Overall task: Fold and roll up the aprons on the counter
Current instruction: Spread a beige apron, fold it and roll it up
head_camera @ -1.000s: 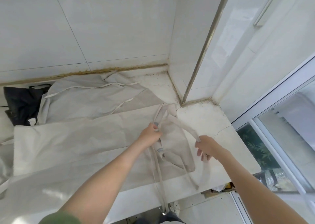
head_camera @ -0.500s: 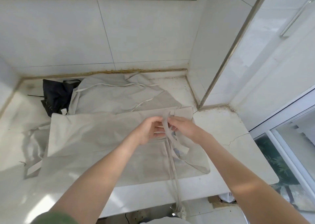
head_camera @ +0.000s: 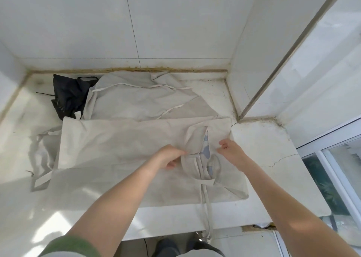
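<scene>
On the white counter (head_camera: 263,159), towards its right end, two hands are gathering the bib end of a folded beige apron (head_camera: 117,149).

The left hand (head_camera: 170,156) is curling its fingers round a bunched fold of the cloth where a strap crosses it, and the right hand (head_camera: 232,152), just to the right, is pinching the cloth between thumb and bent fingers. The beige apron is lying flat across the near middle of the counter, its long straps (head_camera: 206,204) hanging over the near edge. Behind it a second apron (head_camera: 140,98), also beige, is lying crumpled against the far tiled wall (head_camera: 175,32), and a black cloth (head_camera: 68,96) is sitting bunched at its left. A window (head_camera: 336,174) is showing at the right.
</scene>
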The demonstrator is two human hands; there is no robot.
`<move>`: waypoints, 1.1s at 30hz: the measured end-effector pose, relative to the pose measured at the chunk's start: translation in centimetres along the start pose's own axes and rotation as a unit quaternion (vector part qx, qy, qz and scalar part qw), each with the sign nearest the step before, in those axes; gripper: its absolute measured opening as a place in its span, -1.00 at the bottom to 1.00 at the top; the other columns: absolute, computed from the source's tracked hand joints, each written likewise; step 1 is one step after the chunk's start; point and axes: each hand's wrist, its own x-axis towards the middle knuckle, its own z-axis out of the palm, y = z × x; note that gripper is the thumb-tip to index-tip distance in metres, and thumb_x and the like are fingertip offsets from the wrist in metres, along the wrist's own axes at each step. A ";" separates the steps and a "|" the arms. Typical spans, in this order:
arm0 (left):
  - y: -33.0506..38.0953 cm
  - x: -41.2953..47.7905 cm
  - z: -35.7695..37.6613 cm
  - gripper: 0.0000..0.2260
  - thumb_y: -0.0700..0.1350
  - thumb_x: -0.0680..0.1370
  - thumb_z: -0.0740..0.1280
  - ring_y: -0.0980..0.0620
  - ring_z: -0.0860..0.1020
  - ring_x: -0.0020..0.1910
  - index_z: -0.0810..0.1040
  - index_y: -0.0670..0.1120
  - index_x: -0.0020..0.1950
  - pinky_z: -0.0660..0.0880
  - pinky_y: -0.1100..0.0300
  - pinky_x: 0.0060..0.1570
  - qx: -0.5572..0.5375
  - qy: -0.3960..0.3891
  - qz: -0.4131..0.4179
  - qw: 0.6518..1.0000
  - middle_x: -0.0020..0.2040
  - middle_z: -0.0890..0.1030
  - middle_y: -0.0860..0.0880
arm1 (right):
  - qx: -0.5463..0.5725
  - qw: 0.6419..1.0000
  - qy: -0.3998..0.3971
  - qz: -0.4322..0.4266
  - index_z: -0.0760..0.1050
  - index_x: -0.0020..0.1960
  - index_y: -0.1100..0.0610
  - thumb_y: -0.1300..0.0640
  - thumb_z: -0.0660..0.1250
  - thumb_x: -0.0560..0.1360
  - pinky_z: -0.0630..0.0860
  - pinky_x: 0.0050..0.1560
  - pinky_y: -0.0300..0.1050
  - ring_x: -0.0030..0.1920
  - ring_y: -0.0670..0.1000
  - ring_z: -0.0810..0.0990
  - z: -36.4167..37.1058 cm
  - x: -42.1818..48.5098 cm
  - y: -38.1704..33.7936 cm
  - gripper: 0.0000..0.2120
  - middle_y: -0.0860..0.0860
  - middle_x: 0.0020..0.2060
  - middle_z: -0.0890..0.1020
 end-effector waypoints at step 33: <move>10.9 5.5 5.6 -0.68 -0.17 0.61 0.13 -0.16 0.36 0.30 0.39 -0.05 0.36 0.31 0.05 0.23 0.446 0.161 0.265 0.840 0.28 0.41 -0.15 | 0.030 0.993 0.108 0.043 0.37 -0.27 0.14 0.11 0.22 0.54 0.32 -0.34 -0.16 -0.24 0.09 0.46 -2.7 5.1 3.4 -0.77 0.03 -0.34 0.48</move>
